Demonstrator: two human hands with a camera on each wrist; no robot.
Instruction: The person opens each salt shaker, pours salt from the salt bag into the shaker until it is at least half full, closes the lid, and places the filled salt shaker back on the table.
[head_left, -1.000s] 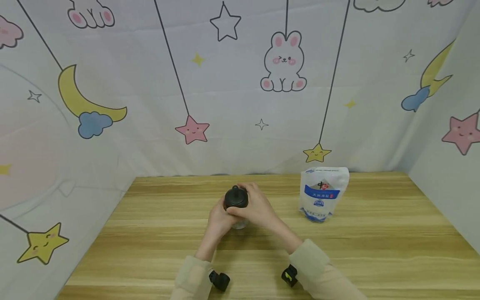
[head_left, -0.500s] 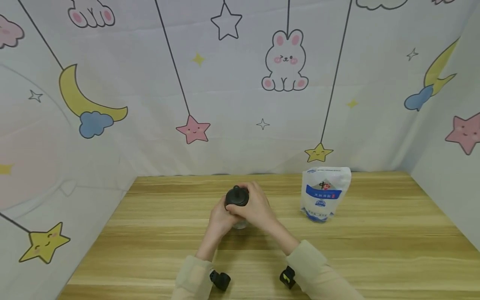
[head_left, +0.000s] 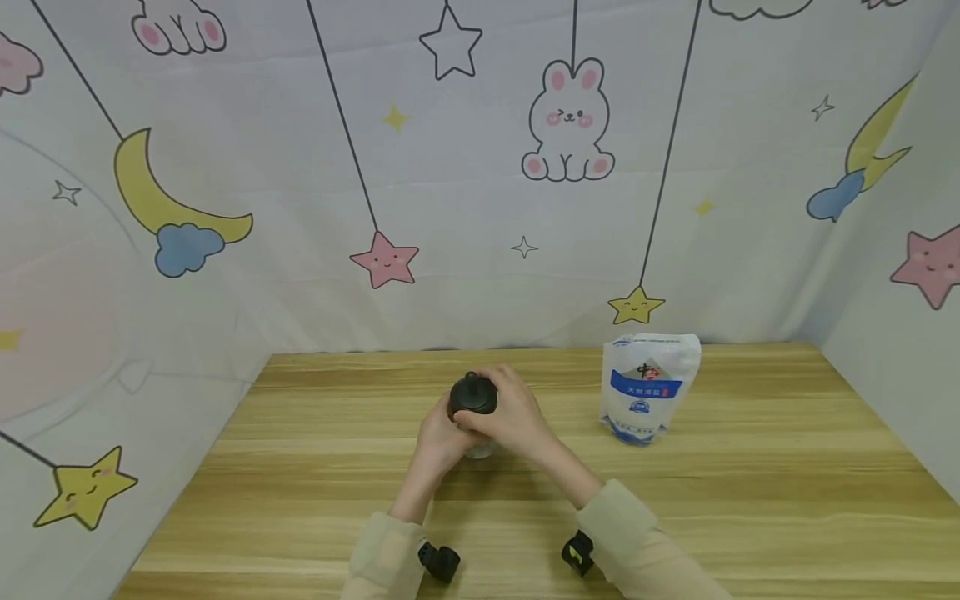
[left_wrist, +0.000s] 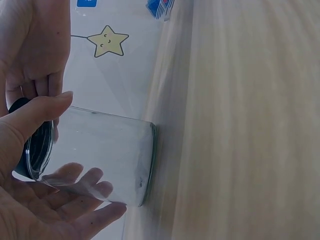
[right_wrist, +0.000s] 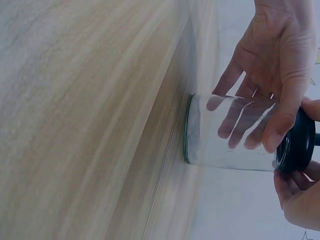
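Observation:
A clear glass jar (left_wrist: 107, 145) with a black knobbed lid (head_left: 473, 395) is between the two hands near the middle of the table. My left hand (head_left: 441, 435) wraps round the glass just under the lid; its thumb crosses the front and its fingers lie behind. From the other side, my right hand (head_left: 516, 417) grips the lid's rim between thumb and fingers, as the right wrist view also shows. The lid sits on the jar's mouth. Nothing shows inside the glass (right_wrist: 232, 135). Whether the base touches the table is hard to tell.
A white and blue stand-up pouch of sea salt (head_left: 647, 390) stands upright on the wooden table (head_left: 750, 467), right of the hands. Behind the table hangs a printed cloth (head_left: 480, 183). Small black devices (head_left: 440, 562) sit at both wrists.

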